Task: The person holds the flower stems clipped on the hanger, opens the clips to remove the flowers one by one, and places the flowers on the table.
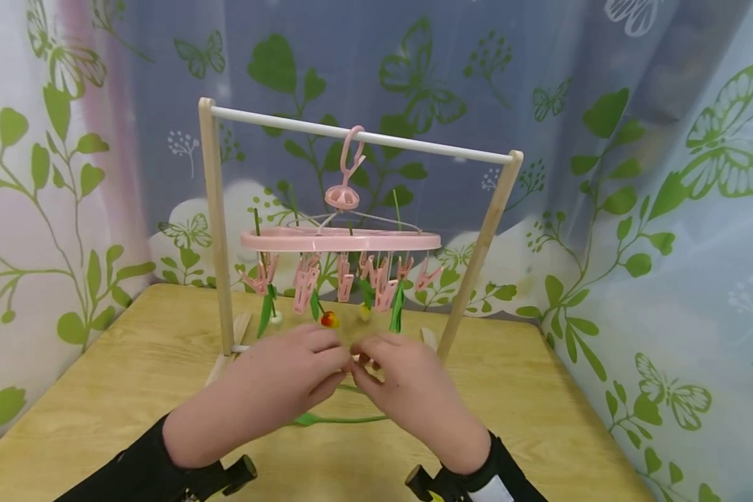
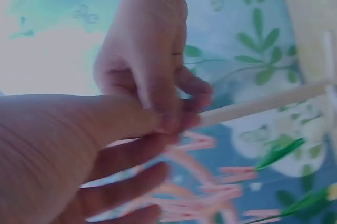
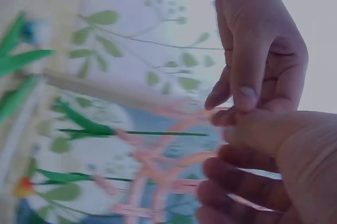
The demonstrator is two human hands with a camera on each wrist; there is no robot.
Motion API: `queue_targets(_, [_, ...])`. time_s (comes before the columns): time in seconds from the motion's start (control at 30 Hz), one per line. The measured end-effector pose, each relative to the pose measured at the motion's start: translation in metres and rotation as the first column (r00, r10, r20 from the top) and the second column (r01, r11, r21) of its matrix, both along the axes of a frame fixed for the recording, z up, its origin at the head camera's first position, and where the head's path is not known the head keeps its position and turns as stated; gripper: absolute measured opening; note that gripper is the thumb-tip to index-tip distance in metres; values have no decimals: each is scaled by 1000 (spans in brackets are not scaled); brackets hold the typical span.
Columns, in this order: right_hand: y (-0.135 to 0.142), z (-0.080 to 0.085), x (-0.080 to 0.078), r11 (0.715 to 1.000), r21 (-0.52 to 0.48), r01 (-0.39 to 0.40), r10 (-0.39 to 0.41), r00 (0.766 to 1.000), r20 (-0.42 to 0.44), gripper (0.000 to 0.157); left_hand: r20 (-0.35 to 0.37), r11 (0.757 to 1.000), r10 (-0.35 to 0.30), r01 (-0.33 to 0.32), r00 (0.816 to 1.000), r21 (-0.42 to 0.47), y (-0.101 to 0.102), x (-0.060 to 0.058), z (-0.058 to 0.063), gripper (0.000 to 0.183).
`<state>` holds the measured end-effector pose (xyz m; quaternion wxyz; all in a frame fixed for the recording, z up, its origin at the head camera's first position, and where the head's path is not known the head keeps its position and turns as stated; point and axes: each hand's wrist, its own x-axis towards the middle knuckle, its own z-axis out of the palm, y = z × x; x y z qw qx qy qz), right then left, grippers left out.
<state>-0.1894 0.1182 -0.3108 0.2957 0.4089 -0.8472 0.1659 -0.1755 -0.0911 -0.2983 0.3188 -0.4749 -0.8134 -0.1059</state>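
Observation:
My left hand (image 1: 282, 380) and right hand (image 1: 408, 383) meet at the fingertips over the table, in front of a pink peg hanger (image 1: 345, 242). In the left wrist view the loosely bent fingers (image 2: 126, 187) of the left hand hang apart. No object shows between the hands, though the touching tips hide part of the gap. From the hanger dangle several pink pegs (image 1: 304, 289). Artificial flowers hang head down among them: a white one (image 1: 276, 318), a red-and-yellow one (image 1: 330, 319) and a yellow one (image 1: 364, 312).
A wooden stand (image 1: 216, 223) with a white crossbar (image 1: 282, 123) carries the hanger by its hook. Below the hands, a green stem with leaves (image 1: 351, 420) lies on the wooden table (image 1: 577, 432). Leaf-patterned curtains (image 1: 665, 230) surround the table's back and sides.

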Motion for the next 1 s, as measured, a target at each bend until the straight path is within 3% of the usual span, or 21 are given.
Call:
queue_targets(0.07, [1,18,3,995,-91,-39,30,995,-99,10,-99,993,-32,43,995,112,1,4,18,11])
queue_targets(0.13, [1,35,2,984,-164,-66,31,977,-209,12,-193,975,-15,57,981,215,3,4,35,11])
queue_targets(0.23, [2,57,-4,971,-231,-66,-17,939,-343,16,-286,944,73,27,956,330,6,1,55,13])
queue_targets(0.3, [2,67,-9,966,-252,-61,-44,918,-394,20,-316,929,137,-11,939,369,7,-2,62,15])
queue_targets(0.5, [-2,81,-22,964,-261,-46,-84,882,-464,26,-340,916,223,-77,913,393,10,-14,66,26])
queue_targets(0.63, [-8,84,-29,966,-259,-25,-105,872,-478,28,-336,896,271,-109,902,430,11,-23,63,25])
queue_targets(0.77, [-13,87,-34,971,-239,-20,-100,873,-477,25,-329,884,287,-117,899,453,12,-26,64,22])
queue_targets(1.0, [-15,85,-35,977,-213,-7,-96,879,-467,16,-315,884,280,-116,907,452,10,-27,65,22])
